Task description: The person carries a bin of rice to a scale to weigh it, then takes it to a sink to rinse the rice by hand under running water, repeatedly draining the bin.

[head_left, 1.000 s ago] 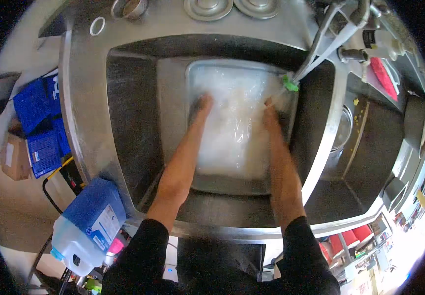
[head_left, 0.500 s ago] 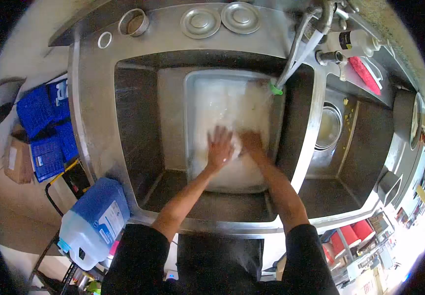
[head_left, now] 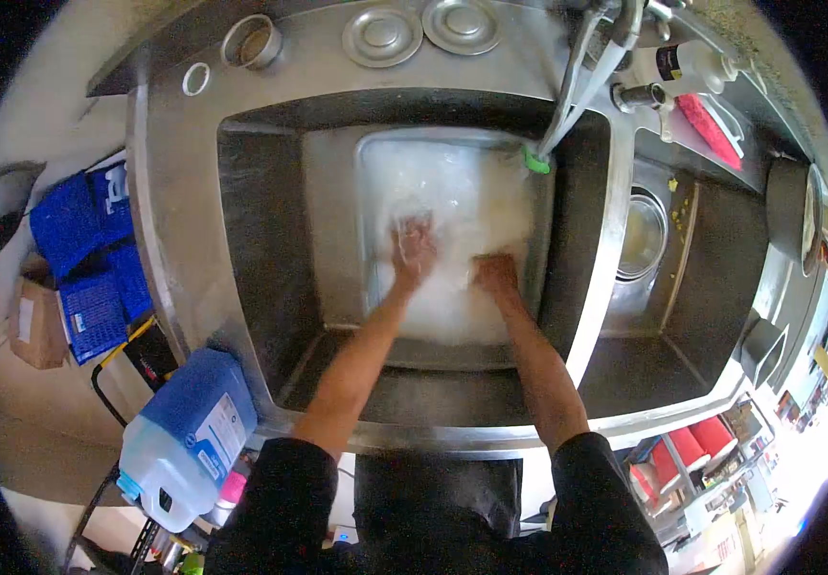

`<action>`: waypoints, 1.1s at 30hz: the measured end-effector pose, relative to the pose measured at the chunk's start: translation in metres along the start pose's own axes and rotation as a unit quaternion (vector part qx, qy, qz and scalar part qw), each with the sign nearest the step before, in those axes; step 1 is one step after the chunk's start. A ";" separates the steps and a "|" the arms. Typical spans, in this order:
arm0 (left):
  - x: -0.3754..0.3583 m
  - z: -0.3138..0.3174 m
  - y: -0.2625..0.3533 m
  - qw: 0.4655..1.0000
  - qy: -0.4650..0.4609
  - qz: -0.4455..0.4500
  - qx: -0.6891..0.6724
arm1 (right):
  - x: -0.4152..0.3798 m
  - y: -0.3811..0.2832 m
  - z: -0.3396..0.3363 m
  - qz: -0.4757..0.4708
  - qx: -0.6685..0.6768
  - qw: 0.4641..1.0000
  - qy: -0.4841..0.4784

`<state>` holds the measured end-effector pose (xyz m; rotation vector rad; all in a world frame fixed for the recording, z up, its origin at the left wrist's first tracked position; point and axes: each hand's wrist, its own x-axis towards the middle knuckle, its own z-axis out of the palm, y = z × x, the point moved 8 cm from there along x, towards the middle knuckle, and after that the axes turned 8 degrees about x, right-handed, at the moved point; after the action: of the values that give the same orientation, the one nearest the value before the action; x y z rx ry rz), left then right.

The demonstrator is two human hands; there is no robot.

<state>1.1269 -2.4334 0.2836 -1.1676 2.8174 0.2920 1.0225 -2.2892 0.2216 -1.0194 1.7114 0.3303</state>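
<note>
A rectangular metal tray (head_left: 452,358) of cloudy, whitish water lies in the large sink basin. My left hand (head_left: 415,245) is in the water left of the middle, fingers spread and partly veiled by the liquid. To its right, my right hand (head_left: 496,272) is lowered into the tray with its fingers bent and partly hidden in the water; whether it holds anything cannot be seen. A faucet spout with a green tip (head_left: 535,161) hangs over the tray's upper right corner.
Two metal lids (head_left: 382,36) and a small round tin (head_left: 252,44) lie on the back ledge. The right basin holds a round metal pot (head_left: 640,235). A pink brush (head_left: 709,130) rests behind it. At the lower left stands a large blue-labelled jug (head_left: 189,436).
My left hand has moved slightly up and left and sunk into the water. My right hand stays near the same place. The water looks more stirred and whiter on the left.
</note>
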 end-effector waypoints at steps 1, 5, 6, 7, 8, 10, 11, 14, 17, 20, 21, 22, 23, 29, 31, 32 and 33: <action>-0.020 -0.026 0.019 0.989 0.093 0.019 0.111 | 0.000 -0.002 -0.001 0.021 -0.003 1.000 -0.001; -0.101 0.022 0.033 0.980 -0.189 0.035 -0.047 | -0.022 -0.005 0.051 0.022 0.033 0.993 0.109; -0.108 0.039 0.028 0.973 -0.217 0.052 -0.064 | -0.027 -0.001 0.066 0.015 0.043 0.988 0.146; -0.110 0.050 0.021 0.968 -0.227 0.065 -0.080 | -0.022 0.002 0.070 -0.021 0.076 0.983 0.168; -0.101 0.059 0.009 0.966 -0.230 0.073 -0.090 | -0.018 0.005 0.074 -0.059 0.108 0.975 0.187; -0.069 0.074 -0.016 0.963 -0.242 0.072 -0.092 | -0.008 0.010 0.067 -0.184 0.225 0.936 0.198; -0.053 0.080 -0.026 0.960 -0.257 0.069 -0.087 | 0.006 0.014 0.057 -0.205 0.236 0.927 0.207; -0.006 0.097 -0.044 0.943 -0.324 0.060 -0.035 | 0.041 0.017 0.010 -0.156 0.189 0.946 0.215; 0.028 0.048 -0.027 0.977 -0.189 0.084 0.045 | 0.068 0.016 -0.037 -0.080 0.123 0.973 0.176; 0.034 -0.026 -0.004 0.996 -0.044 0.054 0.059 | 0.077 0.017 -0.070 -0.033 0.080 0.991 0.101; 0.029 -0.019 -0.004 0.993 -0.103 0.036 0.045 | 0.071 0.019 -0.069 -0.024 0.074 0.994 0.079; 0.024 -0.013 -0.003 0.986 -0.162 0.017 0.034 | 0.060 0.020 -0.066 -0.021 0.075 0.995 0.068; 0.018 0.008 -0.005 0.960 -0.279 0.001 0.008 | 0.055 0.021 -0.062 -0.026 0.079 0.995 0.061; -0.071 0.083 -0.044 0.843 -0.440 -0.156 -0.268 | 0.003 0.049 0.021 -0.071 0.256 0.959 0.100; -0.115 0.099 -0.048 0.765 -0.443 -0.248 -0.397 | -0.008 0.059 0.051 -0.061 0.337 0.935 0.093; -0.136 0.104 -0.044 0.714 -0.438 -0.296 -0.459 | -0.014 0.062 0.066 -0.051 0.379 0.920 0.089; -0.156 0.108 -0.039 0.655 -0.428 -0.341 -0.521 | -0.023 0.063 0.078 -0.043 0.422 0.902 0.084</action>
<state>1.2644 -2.3303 0.1952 -1.4726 1.1025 1.8796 1.0268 -2.1896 0.1948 -0.4714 1.6916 -0.5469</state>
